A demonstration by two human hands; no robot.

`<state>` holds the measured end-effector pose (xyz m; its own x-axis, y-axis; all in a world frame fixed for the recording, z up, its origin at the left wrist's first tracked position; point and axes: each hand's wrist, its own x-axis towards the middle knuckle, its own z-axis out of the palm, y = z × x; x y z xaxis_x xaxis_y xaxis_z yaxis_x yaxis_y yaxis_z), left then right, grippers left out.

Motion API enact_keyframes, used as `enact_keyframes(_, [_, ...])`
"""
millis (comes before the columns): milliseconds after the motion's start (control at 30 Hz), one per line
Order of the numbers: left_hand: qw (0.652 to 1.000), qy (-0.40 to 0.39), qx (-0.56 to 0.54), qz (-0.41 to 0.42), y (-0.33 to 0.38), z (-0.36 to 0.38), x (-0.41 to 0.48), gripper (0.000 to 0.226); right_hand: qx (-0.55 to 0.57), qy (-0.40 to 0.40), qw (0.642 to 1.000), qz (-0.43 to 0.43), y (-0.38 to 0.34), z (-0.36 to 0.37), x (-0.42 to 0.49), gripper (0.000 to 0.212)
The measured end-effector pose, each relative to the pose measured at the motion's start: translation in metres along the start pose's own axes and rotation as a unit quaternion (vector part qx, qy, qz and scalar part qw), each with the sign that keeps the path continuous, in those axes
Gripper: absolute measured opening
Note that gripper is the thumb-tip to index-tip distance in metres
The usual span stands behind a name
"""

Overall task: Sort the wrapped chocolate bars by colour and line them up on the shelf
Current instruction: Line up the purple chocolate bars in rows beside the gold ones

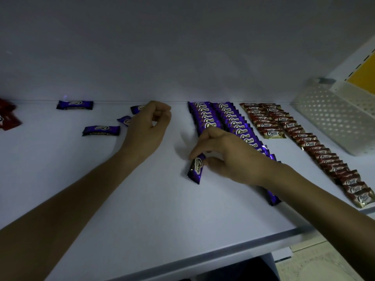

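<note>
Shelf [142,199]: white, dimly lit, seen from above. Right hand [229,157] pinches one purple bar [195,168] by its upper end between thumb and fingertips; grip clamped on the wrapper. The bar tilts, its lower end on or just above the shelf; which cannot be told. It sits just in front of the first purple row [205,116]. That row runs from the back wall toward the front edge, bars overlapping, labels up. A second purple row [239,128] lies beside it on the right, longer, partly hidden under the right forearm. Further right is a short red-brown row [263,122] and a long red-brown row [324,157] reaching nearly to the front edge. Left hand [148,122] hovers over the loose stock at mid-shelf, fingers curled together toward the thumb, grip closed on nothing that shows. Two loose purple bars [124,120] poke out from just behind it. Two more purple bars lie apart to the left, one at the back wall [74,105], one nearer [101,130]. Red bars [8,118] sit at the far left edge. A white perforated basket [334,118] stands at the right end.
</note>
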<state>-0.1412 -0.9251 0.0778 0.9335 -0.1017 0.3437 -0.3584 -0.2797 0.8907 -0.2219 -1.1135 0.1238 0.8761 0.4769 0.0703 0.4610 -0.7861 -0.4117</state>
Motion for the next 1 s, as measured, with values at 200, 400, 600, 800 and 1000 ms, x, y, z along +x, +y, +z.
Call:
enact_keyframes(200, [1.000, 0.004, 0.016, 0.012, -0.001, 0.000, 0.000, 0.011, -0.157, 0.132, 0.975, 0.091, -0.015, 0.017, -0.009, 0.034])
enact_keyframes(400, [0.990, -0.047, 0.095, 0.090, 0.000, 0.003, -0.007, 0.017, -0.190, 0.010, 0.976, 0.108, -0.022, -0.001, -0.009, 0.034])
enact_keyframes(600, [0.975, -0.083, 0.159, 0.135, 0.000, 0.004, -0.010, 0.020, -0.146, 0.018, 0.978, 0.150, 0.007, -0.017, 0.006, 0.024])
enact_keyframes(800, [0.948, -0.120, 0.226, 0.187, 0.004, 0.003, -0.013, 0.049, -0.178, 0.041, 0.968, 0.172, 0.020, -0.023, 0.017, 0.024])
enact_keyframes(1000, [0.941, -0.127, 0.242, 0.200, 0.005, 0.002, -0.015, 0.048, -0.159, 0.048, 0.970, 0.178, 0.025, -0.023, 0.020, 0.021])
